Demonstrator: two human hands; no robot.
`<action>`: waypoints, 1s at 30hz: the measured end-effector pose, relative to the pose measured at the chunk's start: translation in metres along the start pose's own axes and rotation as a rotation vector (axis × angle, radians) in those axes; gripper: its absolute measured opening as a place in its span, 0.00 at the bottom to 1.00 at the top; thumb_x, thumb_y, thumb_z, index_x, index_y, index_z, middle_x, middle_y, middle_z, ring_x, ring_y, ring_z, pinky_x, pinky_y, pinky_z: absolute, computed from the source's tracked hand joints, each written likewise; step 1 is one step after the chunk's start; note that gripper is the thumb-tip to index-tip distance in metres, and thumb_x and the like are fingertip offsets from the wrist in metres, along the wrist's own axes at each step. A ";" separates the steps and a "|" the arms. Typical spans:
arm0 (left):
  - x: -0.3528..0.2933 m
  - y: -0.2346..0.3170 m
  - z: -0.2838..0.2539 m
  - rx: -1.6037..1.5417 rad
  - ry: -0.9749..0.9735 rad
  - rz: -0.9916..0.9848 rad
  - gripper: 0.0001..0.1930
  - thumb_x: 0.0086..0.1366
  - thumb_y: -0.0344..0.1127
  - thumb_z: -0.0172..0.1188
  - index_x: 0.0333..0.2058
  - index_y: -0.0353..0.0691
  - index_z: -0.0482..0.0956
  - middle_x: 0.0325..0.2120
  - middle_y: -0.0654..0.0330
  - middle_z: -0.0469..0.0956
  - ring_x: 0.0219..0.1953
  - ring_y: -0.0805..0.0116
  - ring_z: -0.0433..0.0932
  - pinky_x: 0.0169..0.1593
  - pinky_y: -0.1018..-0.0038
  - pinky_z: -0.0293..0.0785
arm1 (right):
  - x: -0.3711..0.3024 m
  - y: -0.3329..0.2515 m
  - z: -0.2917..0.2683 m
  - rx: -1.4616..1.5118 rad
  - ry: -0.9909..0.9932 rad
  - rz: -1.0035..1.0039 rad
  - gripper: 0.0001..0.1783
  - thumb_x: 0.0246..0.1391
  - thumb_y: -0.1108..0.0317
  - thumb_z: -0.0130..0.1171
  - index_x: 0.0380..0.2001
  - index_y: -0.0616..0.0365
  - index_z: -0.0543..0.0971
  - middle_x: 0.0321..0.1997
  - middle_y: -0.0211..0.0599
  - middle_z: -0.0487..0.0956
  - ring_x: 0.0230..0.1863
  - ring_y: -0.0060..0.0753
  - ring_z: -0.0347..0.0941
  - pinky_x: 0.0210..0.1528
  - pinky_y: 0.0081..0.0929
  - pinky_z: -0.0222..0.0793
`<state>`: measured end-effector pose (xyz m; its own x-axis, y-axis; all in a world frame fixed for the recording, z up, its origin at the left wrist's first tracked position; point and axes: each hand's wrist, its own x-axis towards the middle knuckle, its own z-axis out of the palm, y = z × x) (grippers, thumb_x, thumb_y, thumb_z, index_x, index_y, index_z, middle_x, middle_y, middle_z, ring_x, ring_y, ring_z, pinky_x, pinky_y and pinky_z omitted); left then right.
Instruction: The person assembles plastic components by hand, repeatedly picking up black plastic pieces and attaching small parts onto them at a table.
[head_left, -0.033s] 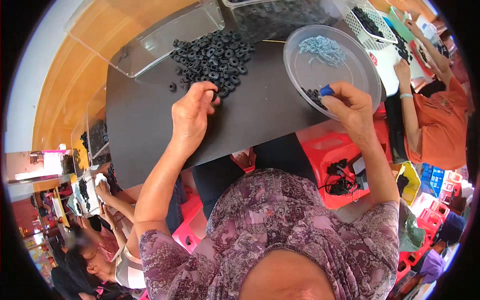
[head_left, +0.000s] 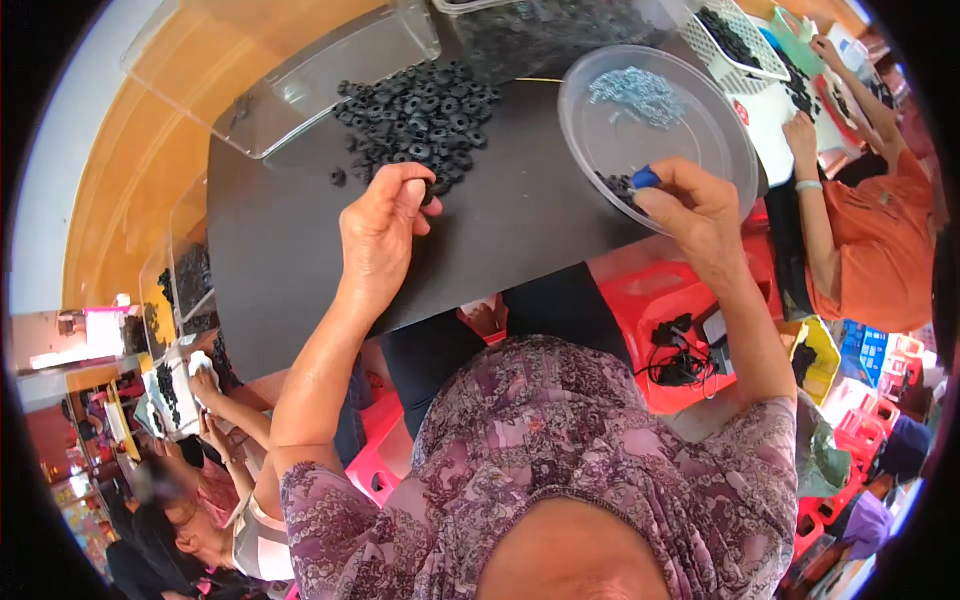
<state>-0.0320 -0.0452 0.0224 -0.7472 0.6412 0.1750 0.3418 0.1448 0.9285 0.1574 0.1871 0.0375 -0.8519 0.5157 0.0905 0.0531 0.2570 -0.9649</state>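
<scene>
My left hand (head_left: pixel 382 225) is closed in a pinch on a small black part (head_left: pixel 429 188), just in front of a pile of small black parts with holes (head_left: pixel 415 115) on the dark table. At the near rim of a round clear plastic tub (head_left: pixel 655 52), my right hand (head_left: pixel 695 210) is pinched too. One of its fingertips wears a blue cover (head_left: pixel 645 177). Whatever sits between those fingertips is too small to make out. Beside them, a few small dark pieces (head_left: pixel 615 186) lie in the tub, and a heap of small silvery-blue pieces (head_left: pixel 640 97) rests toward its far side.
Clear plastic boxes (head_left: pixel 300 90) stand at the far left and far middle. A white basket (head_left: pixel 735 40) of black parts is at the far right. People work on both sides, one in an orange shirt (head_left: pixel 875 240). Red stools (head_left: pixel 655 300) stand under the table edge.
The whole view has shifted slightly. Both hands keep nearly the same pinched poses at the same places over the table and tub.
</scene>
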 end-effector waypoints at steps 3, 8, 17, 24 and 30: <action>-0.003 0.020 0.017 -0.221 -0.078 -0.208 0.08 0.66 0.35 0.50 0.39 0.40 0.75 0.23 0.67 0.74 0.22 0.86 0.67 0.23 0.88 0.61 | 0.003 -0.002 0.008 -0.019 0.008 -0.082 0.06 0.48 0.75 0.55 0.31 0.65 0.76 0.25 0.25 0.74 0.29 0.13 0.66 0.32 0.15 0.63; -0.013 0.029 0.052 -0.379 -0.162 -0.180 0.10 0.62 0.31 0.55 0.42 0.37 0.73 0.26 0.67 0.75 0.23 0.85 0.67 0.24 0.88 0.62 | 0.004 -0.009 0.021 0.052 -0.055 -0.140 0.04 0.47 0.75 0.56 0.29 0.64 0.76 0.23 0.23 0.72 0.27 0.11 0.64 0.29 0.15 0.62; -0.026 0.028 0.078 -0.511 -0.237 -0.234 0.09 0.55 0.24 0.61 0.36 0.32 0.77 0.27 0.65 0.75 0.27 0.80 0.69 0.33 0.85 0.67 | -0.004 -0.007 0.024 0.120 -0.207 0.014 0.07 0.48 0.79 0.58 0.34 0.63 0.75 0.31 0.24 0.73 0.33 0.12 0.67 0.35 0.12 0.64; -0.030 0.028 0.083 -0.320 -0.175 -0.050 0.09 0.53 0.24 0.62 0.35 0.32 0.78 0.26 0.65 0.73 0.29 0.78 0.70 0.33 0.84 0.67 | -0.006 -0.009 0.031 0.091 -0.239 0.034 0.06 0.49 0.76 0.58 0.33 0.63 0.75 0.29 0.24 0.74 0.30 0.11 0.67 0.30 0.12 0.63; -0.033 0.031 0.083 -0.178 -0.142 0.094 0.09 0.52 0.23 0.63 0.34 0.33 0.78 0.25 0.62 0.73 0.27 0.76 0.69 0.31 0.82 0.66 | -0.008 -0.018 0.035 -0.033 -0.231 0.017 0.05 0.49 0.74 0.59 0.31 0.61 0.75 0.24 0.23 0.73 0.25 0.10 0.64 0.24 0.12 0.60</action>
<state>0.0506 0.0013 0.0183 -0.6247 0.7470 0.2276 0.2910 -0.0478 0.9555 0.1447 0.1499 0.0453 -0.9471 0.3207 0.0118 0.0823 0.2785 -0.9569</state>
